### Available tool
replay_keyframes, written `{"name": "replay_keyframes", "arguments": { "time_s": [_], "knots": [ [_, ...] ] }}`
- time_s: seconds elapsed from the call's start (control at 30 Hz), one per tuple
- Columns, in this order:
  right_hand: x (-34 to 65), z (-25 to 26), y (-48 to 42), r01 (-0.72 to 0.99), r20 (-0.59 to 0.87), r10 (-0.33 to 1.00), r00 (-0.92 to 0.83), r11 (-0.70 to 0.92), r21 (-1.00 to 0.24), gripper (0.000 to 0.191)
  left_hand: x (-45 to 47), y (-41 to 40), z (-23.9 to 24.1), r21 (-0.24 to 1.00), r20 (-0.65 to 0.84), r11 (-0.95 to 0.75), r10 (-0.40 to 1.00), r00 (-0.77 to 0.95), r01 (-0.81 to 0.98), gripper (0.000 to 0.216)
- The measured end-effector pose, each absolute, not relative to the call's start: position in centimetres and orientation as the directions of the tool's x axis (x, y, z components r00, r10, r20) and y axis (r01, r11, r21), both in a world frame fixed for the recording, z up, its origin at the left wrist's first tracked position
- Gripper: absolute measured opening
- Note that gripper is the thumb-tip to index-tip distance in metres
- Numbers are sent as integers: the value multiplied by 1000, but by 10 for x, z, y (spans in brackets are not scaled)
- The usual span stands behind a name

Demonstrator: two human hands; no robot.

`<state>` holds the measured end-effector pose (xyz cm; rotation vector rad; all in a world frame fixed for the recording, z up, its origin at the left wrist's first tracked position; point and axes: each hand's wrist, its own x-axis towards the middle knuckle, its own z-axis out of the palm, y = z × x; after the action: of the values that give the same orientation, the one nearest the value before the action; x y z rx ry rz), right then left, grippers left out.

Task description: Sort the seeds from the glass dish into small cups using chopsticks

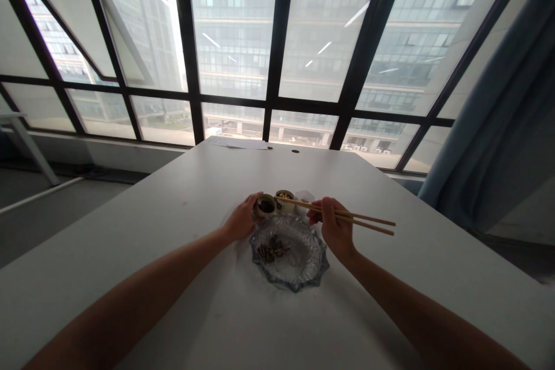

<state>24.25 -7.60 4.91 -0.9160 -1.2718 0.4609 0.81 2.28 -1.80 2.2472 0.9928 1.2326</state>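
Note:
A clear glass plate (pixel 303 274) with a scalloped rim lies on the white table (pixel 173 254), with a small heap of dark bits on its left side. My left hand (pixel 241 221) is closed round a small bowl (pixel 265 206) of dark pieces, tilted over the plate's far edge. My right hand (pixel 333 225) grips a pair of wooden chopsticks (pixel 347 217) whose tips reach left toward that bowl. A second small bowl (pixel 285 195) with light pieces and a white cup (pixel 304 198) stand just behind the plate.
A sheet of paper (pixel 243 143) and a small dark spot (pixel 295 151) lie at the table's far edge. Large windows with black frames stand behind. A blue curtain (pixel 498 127) hangs at the right. A white table leg (pixel 30 150) is at far left.

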Motion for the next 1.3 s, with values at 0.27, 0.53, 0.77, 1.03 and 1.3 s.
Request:
{"name": "replay_keyframes", "arguments": {
  "time_s": [0.27, 0.53, 0.77, 1.03, 1.3],
  "knots": [
    [244, 46, -78, 450, 636, 756, -153, 626, -636, 40, 9, 24, -19, 632, 565, -669, 743, 359, 391, 68],
    [254, 76, -86, 303, 518, 844, -138, 534, -789, 55, 8, 26, -23, 613, 571, -666, 745, 344, 426, 67],
    [254, 87, -95, 444, 464, 799, -383, 599, -666, 52, 8, 27, -23, 608, 564, -659, 751, 344, 443, 68],
    [256, 83, -88, 509, 495, 695, -522, 719, -474, 51, 8, 27, -24, 604, 571, -666, 745, 346, 438, 68],
    [259, 76, -83, 434, 478, 700, -530, 709, -556, 47, 7, 32, -27, 593, 564, -663, 747, 352, 456, 69]
  ]
}}
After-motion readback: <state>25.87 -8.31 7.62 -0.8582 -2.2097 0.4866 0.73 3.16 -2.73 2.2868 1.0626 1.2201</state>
